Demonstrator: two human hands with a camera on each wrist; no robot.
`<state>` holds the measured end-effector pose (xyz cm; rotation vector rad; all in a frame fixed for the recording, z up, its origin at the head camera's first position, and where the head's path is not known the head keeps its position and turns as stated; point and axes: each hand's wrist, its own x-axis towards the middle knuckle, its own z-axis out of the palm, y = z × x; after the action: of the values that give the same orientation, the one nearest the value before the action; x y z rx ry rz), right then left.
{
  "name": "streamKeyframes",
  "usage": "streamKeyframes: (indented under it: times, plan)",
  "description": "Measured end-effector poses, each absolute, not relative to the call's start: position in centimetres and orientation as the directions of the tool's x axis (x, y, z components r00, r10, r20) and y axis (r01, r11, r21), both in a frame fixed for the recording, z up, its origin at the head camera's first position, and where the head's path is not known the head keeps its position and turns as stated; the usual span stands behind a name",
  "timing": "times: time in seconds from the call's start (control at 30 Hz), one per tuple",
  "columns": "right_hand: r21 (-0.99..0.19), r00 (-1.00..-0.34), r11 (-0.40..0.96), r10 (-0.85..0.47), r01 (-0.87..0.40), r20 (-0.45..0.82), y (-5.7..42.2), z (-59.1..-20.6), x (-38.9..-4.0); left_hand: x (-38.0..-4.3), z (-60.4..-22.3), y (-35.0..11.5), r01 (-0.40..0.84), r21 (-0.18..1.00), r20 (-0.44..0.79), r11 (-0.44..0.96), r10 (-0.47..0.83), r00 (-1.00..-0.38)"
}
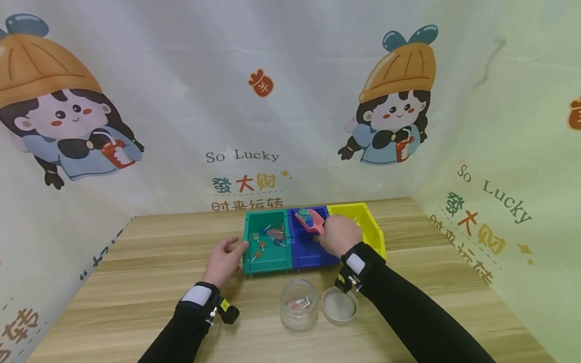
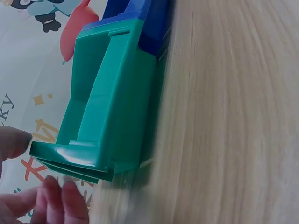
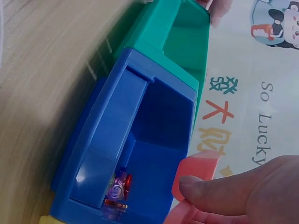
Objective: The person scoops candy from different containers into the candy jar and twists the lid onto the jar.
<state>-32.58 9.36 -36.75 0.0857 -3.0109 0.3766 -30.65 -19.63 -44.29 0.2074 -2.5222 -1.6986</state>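
My right hand (image 1: 341, 235) grips a pink scoop (image 1: 313, 222) by its handle over the blue bin (image 1: 313, 258). Blue and green small pieces lie in the scoop's bowl. In the right wrist view, the thumb presses on the pink scoop (image 3: 194, 170), and a few shiny swirl-patterned pieces (image 3: 117, 191) sit at the bottom of the blue bin. My left hand (image 1: 224, 259) pinches the left rim of the green bin (image 1: 268, 263), with some fingers below the edge in the left wrist view. Several lollipop-shaped pieces (image 1: 263, 245) with white sticks are scattered inside that bin.
A yellow bin (image 1: 374, 234) joins the blue one on the right, partly behind my right hand. In front of the bins stand a clear jar (image 1: 298, 315) with a few pieces inside and a round lid (image 1: 339, 306). A printed curtain (image 1: 308, 116) hangs behind the wooden table (image 1: 159, 262).
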Motion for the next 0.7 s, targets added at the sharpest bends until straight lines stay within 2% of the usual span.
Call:
streamKeyframes:
  times: [0.17, 0.5, 0.7]
  plan:
    - [-0.274, -0.992, 0.958, -0.051, -0.082, 0.118, 10.1, -36.8, -32.4, -30.2, -44.2, -19.7, -0.006, 0.931, 0.069, 0.364, -0.194, -0.979]
    - [-0.372, -0.991, 0.923, -0.057, -0.097, 0.117, 12.4, -36.8, -32.1, -28.3, -43.7, -19.4, 0.048, 0.911, 0.112, 0.410, -0.133, -0.985]
    - [-0.401, -0.988, 0.909, -0.065, -0.116, 0.139, 13.5, -36.8, -31.6, -27.4, -43.3, -19.1, 0.086, 0.924, 0.133, 0.373, -0.104, -0.986]
